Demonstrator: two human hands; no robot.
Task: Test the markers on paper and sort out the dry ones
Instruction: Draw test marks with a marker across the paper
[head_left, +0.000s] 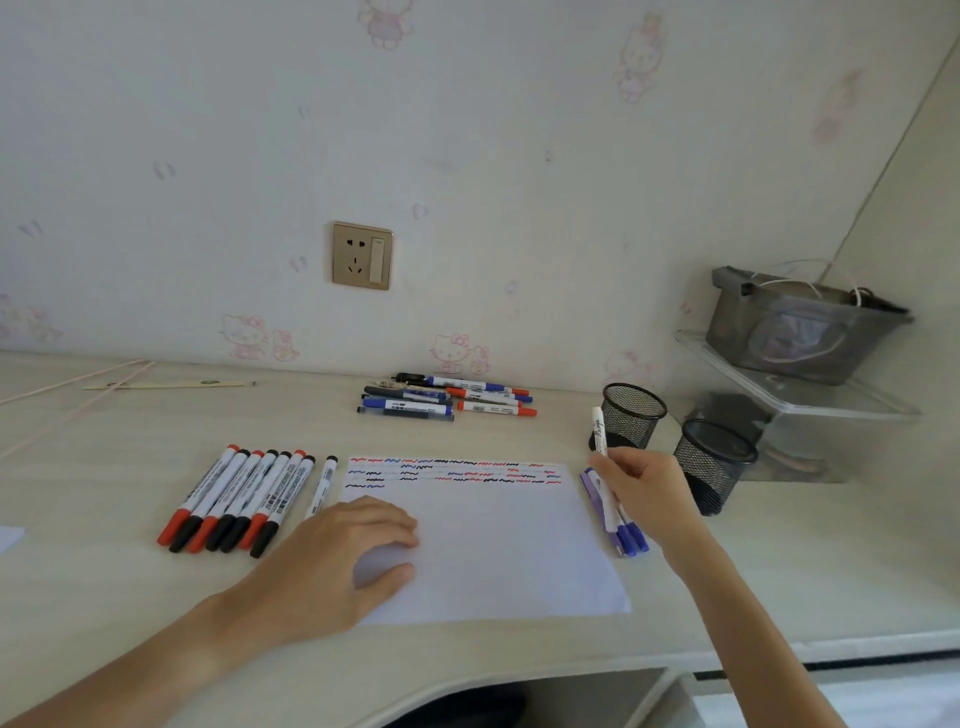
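A white sheet of paper (493, 545) lies on the desk, with red, blue and black squiggles along its top edge. My left hand (332, 566) rests flat on the paper's left side. My right hand (644, 488) grips a white marker (598, 428) that points upward, just off the paper's right edge. Under that hand lie a few blue-capped markers (618, 525). A row of several red and black markers (234, 499) lies left of the paper, with a single black marker (322, 486) beside it. Behind the paper sits a pile of mixed markers (447, 400).
Two black mesh pen cups (631, 415) (714, 465) stand at the right. Behind them a grey basket (795, 327) rests on a clear plastic box (789, 410). Chopsticks (166, 385) lie at the back left. A wall socket (362, 255) is above the desk.
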